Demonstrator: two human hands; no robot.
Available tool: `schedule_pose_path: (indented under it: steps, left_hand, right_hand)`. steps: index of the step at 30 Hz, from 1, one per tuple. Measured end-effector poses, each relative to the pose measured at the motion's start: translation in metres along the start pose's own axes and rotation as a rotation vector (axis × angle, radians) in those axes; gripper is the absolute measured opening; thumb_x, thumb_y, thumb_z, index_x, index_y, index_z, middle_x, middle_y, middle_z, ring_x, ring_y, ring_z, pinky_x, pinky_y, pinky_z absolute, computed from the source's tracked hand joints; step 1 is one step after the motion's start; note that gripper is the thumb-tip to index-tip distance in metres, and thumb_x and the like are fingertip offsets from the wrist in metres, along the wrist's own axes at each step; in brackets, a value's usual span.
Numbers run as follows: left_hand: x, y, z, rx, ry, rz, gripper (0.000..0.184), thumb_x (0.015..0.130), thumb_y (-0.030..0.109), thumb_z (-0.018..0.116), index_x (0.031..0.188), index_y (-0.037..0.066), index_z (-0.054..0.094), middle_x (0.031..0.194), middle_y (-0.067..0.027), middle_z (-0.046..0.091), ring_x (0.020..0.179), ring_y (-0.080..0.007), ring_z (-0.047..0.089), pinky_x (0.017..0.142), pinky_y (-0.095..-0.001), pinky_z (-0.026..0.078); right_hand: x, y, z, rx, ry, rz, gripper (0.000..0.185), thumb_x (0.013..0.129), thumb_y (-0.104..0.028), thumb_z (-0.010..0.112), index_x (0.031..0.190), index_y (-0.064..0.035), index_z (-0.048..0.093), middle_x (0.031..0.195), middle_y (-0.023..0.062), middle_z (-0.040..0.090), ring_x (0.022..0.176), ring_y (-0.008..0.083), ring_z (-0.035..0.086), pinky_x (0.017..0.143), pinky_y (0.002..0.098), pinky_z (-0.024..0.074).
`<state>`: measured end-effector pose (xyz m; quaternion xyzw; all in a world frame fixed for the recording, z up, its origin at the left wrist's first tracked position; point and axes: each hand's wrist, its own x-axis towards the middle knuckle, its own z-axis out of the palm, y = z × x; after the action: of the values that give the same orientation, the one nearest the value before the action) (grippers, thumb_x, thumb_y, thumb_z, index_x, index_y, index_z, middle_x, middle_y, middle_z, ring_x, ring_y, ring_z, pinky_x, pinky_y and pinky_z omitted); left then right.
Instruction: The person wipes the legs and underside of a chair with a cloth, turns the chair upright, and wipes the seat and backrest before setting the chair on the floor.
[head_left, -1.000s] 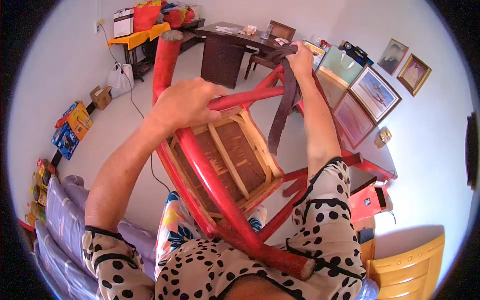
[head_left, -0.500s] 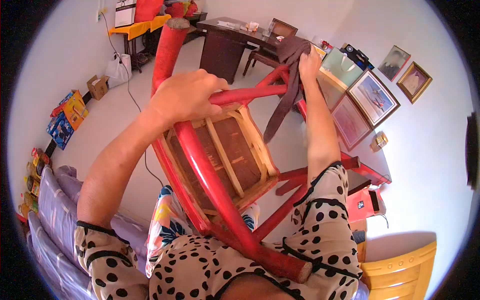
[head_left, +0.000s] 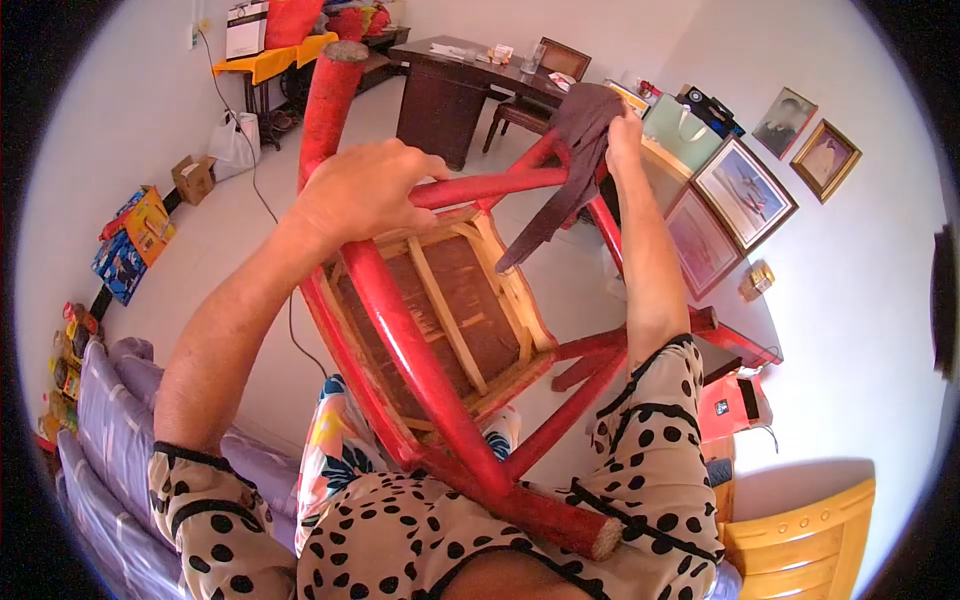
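The left hand (head_left: 360, 190) was curled around the red chair (head_left: 405, 340), its fingers (head_left: 428, 166) bent over a crossbar (head_left: 515, 185) near a thick leg (head_left: 330, 115) and its thumb lower on the near side. The right hand (head_left: 624, 142) had its fingers closed on the edge of a dark cloth (head_left: 582, 135), though their tips were hidden. That cloth lay bunched against the chair's far corner, a narrow tail hanging towards the seat's underside (head_left: 395, 310). The chair was tilted before the person's torso, underside facing up towards the head, with the dark counter (head_left: 435, 115) well beyond.
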<state>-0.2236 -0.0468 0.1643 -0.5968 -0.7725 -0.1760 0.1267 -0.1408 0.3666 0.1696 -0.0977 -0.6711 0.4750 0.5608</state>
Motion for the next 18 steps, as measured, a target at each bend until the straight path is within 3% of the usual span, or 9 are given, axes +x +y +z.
schedule_pose_path:
  steps: [2,3,4,6,9,12,13,16,18]
  left_hand:
    - [0.000,-0.001,-0.001,0.000,-0.005,-0.011,0.047,0.075,0.040,0.078,0.114,0.016,0.068,0.099,-0.0166,0.069,0.098,-0.0374,0.064,0.085,-0.0490,0.051]
    - [0.000,-0.003,0.000,-0.002,-0.003,-0.002,0.047,0.075,0.040,0.078,0.114,0.016,0.068,0.098,-0.0165,0.069,0.098,-0.0374,0.064,0.085,-0.0489,0.051]
    - [0.001,-0.005,0.002,-0.005,0.000,0.008,0.047,0.075,0.040,0.078,0.114,0.017,0.068,0.098,-0.0164,0.069,0.098,-0.0375,0.064,0.085,-0.0488,0.051]
    - [0.002,-0.004,0.003,-0.005,0.002,0.016,0.047,0.075,0.041,0.078,0.114,0.017,0.068,0.097,-0.0164,0.069,0.097,-0.0375,0.064,0.085,-0.0487,0.051]
    - [0.001,0.002,0.002,-0.005,0.005,0.000,0.046,0.075,0.040,0.078,0.113,0.017,0.069,0.096,-0.0166,0.069,0.096,-0.0379,0.065,0.085,-0.0487,0.051]
    - [-0.002,0.007,0.000,-0.008,0.013,-0.009,0.043,0.076,0.040,0.077,0.112,0.017,0.069,0.095,-0.0169,0.069,0.095,-0.0382,0.065,0.084,-0.0487,0.051]
    - [-0.002,0.006,0.001,-0.002,0.016,-0.003,0.043,0.076,0.039,0.077,0.112,0.017,0.069,0.095,-0.0168,0.069,0.095,-0.0381,0.065,0.084,-0.0487,0.051]
    - [0.000,0.002,0.004,0.007,0.011,0.009,0.043,0.076,0.039,0.076,0.113,0.017,0.069,0.095,-0.0165,0.069,0.095,-0.0378,0.065,0.084,-0.0487,0.052]
    - [0.002,0.002,0.005,0.006,0.003,0.013,0.043,0.076,0.038,0.076,0.114,0.018,0.068,0.095,-0.0164,0.069,0.095,-0.0378,0.065,0.084,-0.0488,0.052]
  right_hand:
    - [0.024,0.002,-0.009,0.339,0.229,0.278,0.030,0.094,-0.003,0.044,0.116,0.0001,0.064,0.107,0.0117,0.068,0.096,0.0268,0.066,0.086,0.0390,0.0544]
    - [0.040,0.009,-0.019,0.445,0.208,0.198,0.025,0.099,-0.015,0.048,0.108,-0.0006,0.066,0.105,0.0133,0.068,0.094,0.0299,0.067,0.082,0.0476,0.0565]
    - [0.042,-0.005,-0.027,0.547,0.171,0.210,0.027,0.099,-0.020,0.048,0.108,-0.0004,0.064,0.106,0.0139,0.068,0.094,0.0298,0.067,0.081,0.0484,0.0573]
    - [0.036,-0.033,-0.034,0.480,0.250,0.070,0.028,0.099,-0.021,0.046,0.109,-0.0012,0.064,0.106,0.0130,0.068,0.092,0.0299,0.068,0.081,0.0485,0.0570]
    - [0.026,-0.042,-0.047,0.514,0.308,0.023,0.028,0.099,-0.022,0.046,0.107,-0.0034,0.065,0.104,0.0118,0.070,0.088,0.0301,0.068,0.080,0.0487,0.0569]
    - [0.020,0.003,-0.054,0.624,0.238,0.153,0.025,0.097,-0.022,0.048,0.104,-0.0069,0.067,0.099,0.0108,0.070,0.085,0.0297,0.069,0.078,0.0476,0.0572]
    - [0.000,-0.002,-0.042,0.714,0.096,0.218,0.024,0.095,-0.021,0.049,0.109,-0.0101,0.065,0.096,0.0109,0.070,0.083,0.0298,0.069,0.076,0.0450,0.0575]
    - [-0.017,0.041,0.003,0.562,0.344,0.115,0.025,0.089,-0.004,0.047,0.108,-0.0076,0.064,0.104,0.0083,0.066,0.093,0.0219,0.065,0.083,0.0373,0.0546]
    - [-0.030,0.045,0.017,0.396,0.359,-0.008,0.034,0.079,0.009,0.047,0.104,-0.0045,0.064,0.104,0.0075,0.064,0.095,0.0190,0.062,0.086,0.0343,0.0519]
